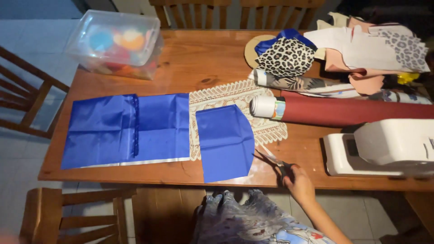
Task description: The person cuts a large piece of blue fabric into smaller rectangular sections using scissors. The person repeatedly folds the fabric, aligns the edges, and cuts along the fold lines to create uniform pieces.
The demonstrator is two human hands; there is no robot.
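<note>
The right hand (298, 180) is closed around the handles of a pair of scissors (271, 160), just inside the near edge of the tabletop (199, 58). The blades point up and left, their tips touching the right, curved edge of a cut blue fabric piece (224, 141). That piece lies flat, its lower edge close to the near edge of the tabletop and its upper part overlapping a cream lace doily (235, 97). The left hand is not in view.

Left of the cut piece, with a narrow strip of doily and wood between them, a larger blue fabric sheet (126, 129) is spread flat, a pale lining showing along its lower edge. Its left corner comes near the tabletop's left edge.

To the right of the hand, a white sewing machine (384, 147) stands close by, near the front edge; only a small patch of bare wood lies between them. Beyond the scissors a red roll (352, 110) lies across, touching the doily's right side. Behind it, a heap of patterned fabric scraps (343, 49) fills the far right corner. A clear plastic box (115, 43) of coloured pieces sits at the far left corner. Bare wood is open in the far middle. Wooden chairs (27, 97) stand around the edges.
</note>
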